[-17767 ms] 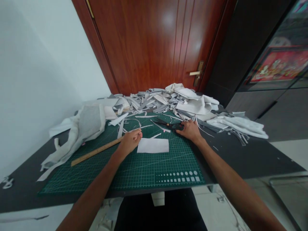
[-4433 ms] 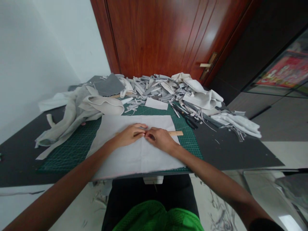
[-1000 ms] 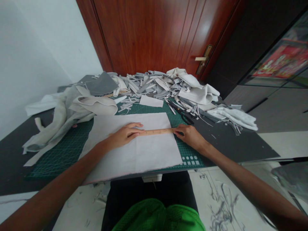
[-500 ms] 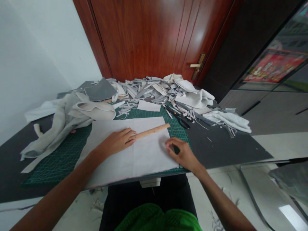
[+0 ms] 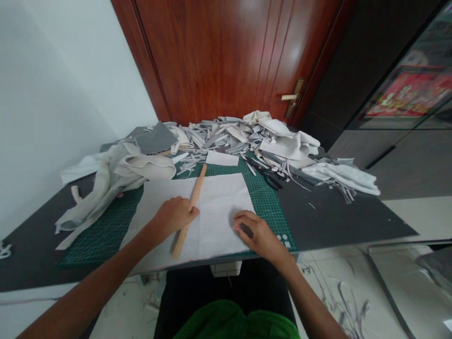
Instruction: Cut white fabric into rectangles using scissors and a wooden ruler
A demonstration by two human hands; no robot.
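Observation:
My left hand [image 5: 174,214] is closed round the middle of a wooden ruler [image 5: 199,182]. The ruler slants away from me over a white cloth sheet [image 5: 224,193], its far end passing the sheet's back edge. My right hand [image 5: 257,234] hovers at or just above the right part of the sheet, thumb and fingers curled into a pinch. Whatever is between those fingertips is too small to make out. Under the sheet lies a green cutting mat [image 5: 263,195]. Black-handled scissors [image 5: 271,181] rest at the mat's back right.
A small white rectangle of cloth [image 5: 222,158] lies behind the sheet. Offcuts [image 5: 212,136] are heaped along the back of the dark table [image 5: 339,221]. Crumpled fabric [image 5: 109,174] covers the left side, and more white cloth [image 5: 346,179] lies right. A wooden door [image 5: 219,56] stands behind.
The ruler has swung from lying crosswise to pointing away from me, now gripped in my left hand. My right hand has let go of the ruler's right end and come nearer me.

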